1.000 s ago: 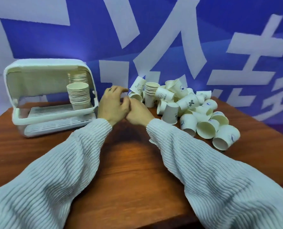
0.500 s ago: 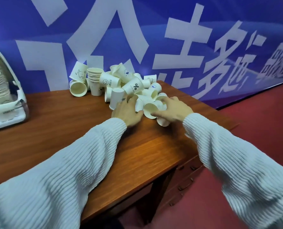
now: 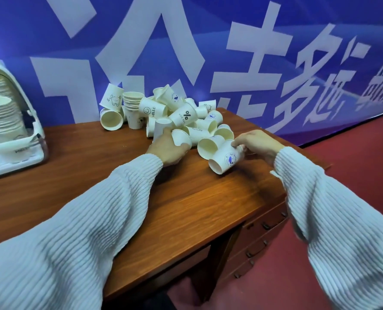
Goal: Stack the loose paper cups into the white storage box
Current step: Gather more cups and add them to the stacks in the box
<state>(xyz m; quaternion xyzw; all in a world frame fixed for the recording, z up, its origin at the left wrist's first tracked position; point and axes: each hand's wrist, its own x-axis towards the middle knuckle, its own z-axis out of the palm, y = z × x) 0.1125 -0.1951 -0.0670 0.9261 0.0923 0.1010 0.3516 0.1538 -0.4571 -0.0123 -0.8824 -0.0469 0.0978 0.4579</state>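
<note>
Beside the cup pile (image 3: 174, 113) on the bench (image 3: 197, 198), my left hand (image 3: 169, 148) grips a small cup (image 3: 181, 138), my right hand (image 3: 256, 145) pinches a whale-printed cup (image 3: 226, 158) by its base; the white storage box (image 3: 18, 142) sits far left, holding stacked cups (image 3: 0, 113).

cups (image 3: 181, 117) cream, printed | desk (image 3: 186, 198) reddish-brown woodgrain | sleeves (image 3: 342, 209) white ribbed

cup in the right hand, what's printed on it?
White cup with a small blue round logo and ring of text; head view, right hand.
</note>
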